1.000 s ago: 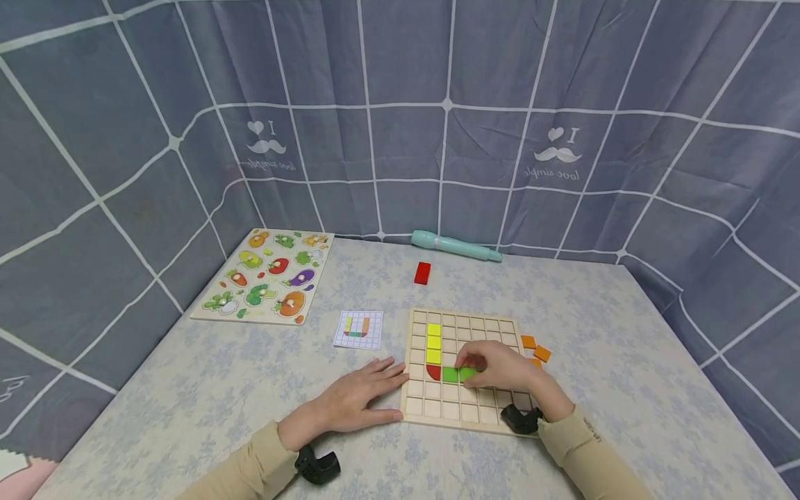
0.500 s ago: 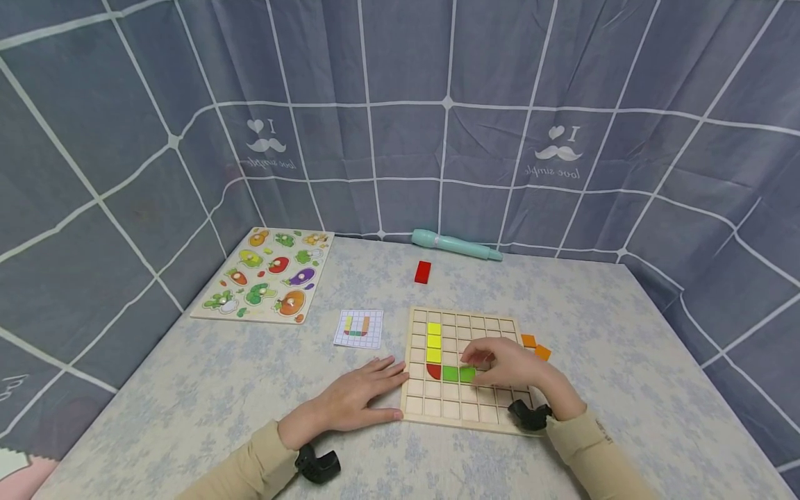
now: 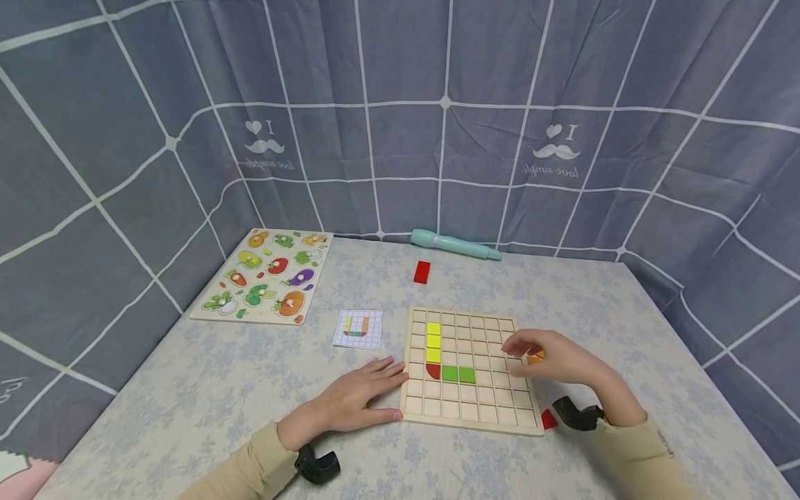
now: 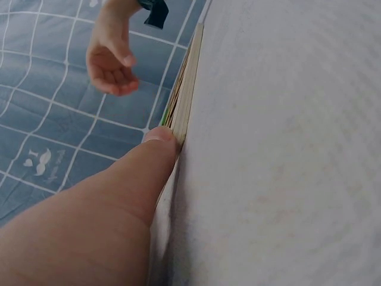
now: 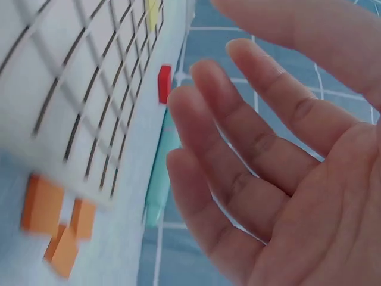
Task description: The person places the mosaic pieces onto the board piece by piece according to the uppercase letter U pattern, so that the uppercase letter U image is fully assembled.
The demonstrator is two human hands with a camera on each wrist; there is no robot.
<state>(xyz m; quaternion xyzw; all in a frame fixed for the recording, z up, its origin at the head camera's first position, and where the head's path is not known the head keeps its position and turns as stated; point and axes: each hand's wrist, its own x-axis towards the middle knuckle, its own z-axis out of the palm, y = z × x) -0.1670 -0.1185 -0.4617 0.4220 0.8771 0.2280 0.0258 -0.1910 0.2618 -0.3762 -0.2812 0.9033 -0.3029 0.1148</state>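
A wooden grid board (image 3: pixel 487 414) lies on the table. In it are a column of yellow tiles (image 3: pixel 434 341), a rounded red tile (image 3: pixel 433 371) below them and two green tiles (image 3: pixel 458 374) to its right. My left hand (image 3: pixel 355 398) lies flat on the table, fingers spread, with its thumb and fingertips at the board's left edge. Over the board's right edge hovers my right hand (image 3: pixel 553 357), its fingers loosely bent and nothing in them. Three orange tiles (image 5: pixel 43 205) lie beside the board under that hand, partly hidden by it in the head view.
Left of the board is a pattern card (image 3: pixel 358 329). A vegetable puzzle board (image 3: pixel 262 278) sits at the back left. Behind the grid board are a red block (image 3: pixel 421 272) and a teal pen-shaped object (image 3: pixel 456 245). Another red piece (image 3: pixel 548 419) is by the board's near right corner.
My right hand has left the second green tile and moved right, off the middle of the board towards the orange tiles. The left hand has stayed in place.
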